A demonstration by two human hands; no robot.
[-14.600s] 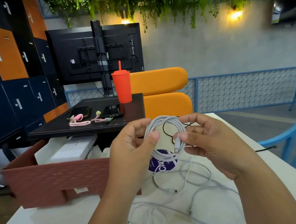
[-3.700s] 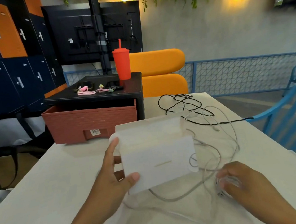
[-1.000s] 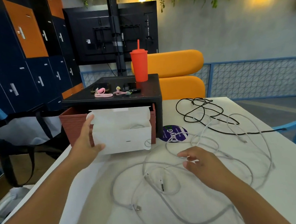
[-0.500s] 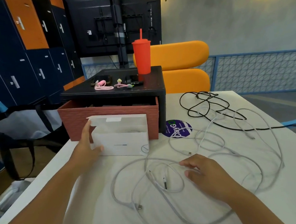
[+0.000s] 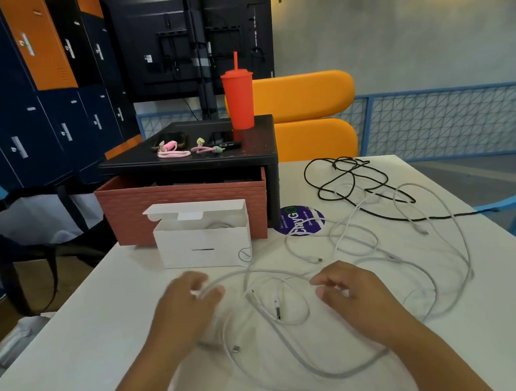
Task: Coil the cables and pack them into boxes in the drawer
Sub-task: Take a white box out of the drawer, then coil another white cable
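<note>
Though tangled, cables (image 5: 280,306) between hands (image 5: 187,312) (image 5: 359,296)

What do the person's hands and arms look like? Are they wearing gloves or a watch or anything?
No gloves. The left hand and the right hand are bare, and so are both arms down to the picture's bottom edge: no sleeves show. I see no watch, ring or bracelet, though the left hand is blurry, so something tiny could be missed.

2 bare forearms; hands (image 5: 184,309) (image 5: 351,293) seemingly bare too.
</note>
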